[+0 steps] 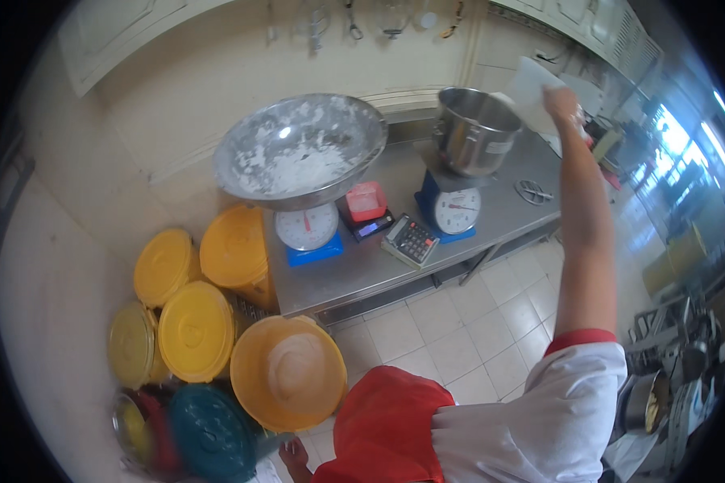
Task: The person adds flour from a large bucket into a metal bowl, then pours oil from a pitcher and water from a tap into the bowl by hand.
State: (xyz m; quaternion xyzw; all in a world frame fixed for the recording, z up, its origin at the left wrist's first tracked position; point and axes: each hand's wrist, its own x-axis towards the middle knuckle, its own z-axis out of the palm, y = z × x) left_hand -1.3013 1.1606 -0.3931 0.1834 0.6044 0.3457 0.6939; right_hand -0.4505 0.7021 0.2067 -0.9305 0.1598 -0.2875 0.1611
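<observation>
My right arm reaches out over the far right of the steel table (354, 286). My right hand (562, 106) is closed on a white, translucent plastic piece (532, 87), its shape blurred, beside a steel mixing bowl (477, 133). That bowl stands on a blue dial scale (457, 211). Low in the picture, my left hand (293, 453) is partly hidden by the red apron (391, 427). Its fingers are curled at a pale greyish edge that I cannot make out. Just above it is an open orange tub (330, 358) with pale powder (298, 366) inside.
A wide steel bowl (354, 181) dusted with white powder sits on another dial scale (306, 229). Between the scales are a red container (366, 200) on a small digital scale (370, 229) and a calculator (412, 241). A mixer paddle (533, 191) lies farther right. Several lidded tubs (195, 330) crowd the left.
</observation>
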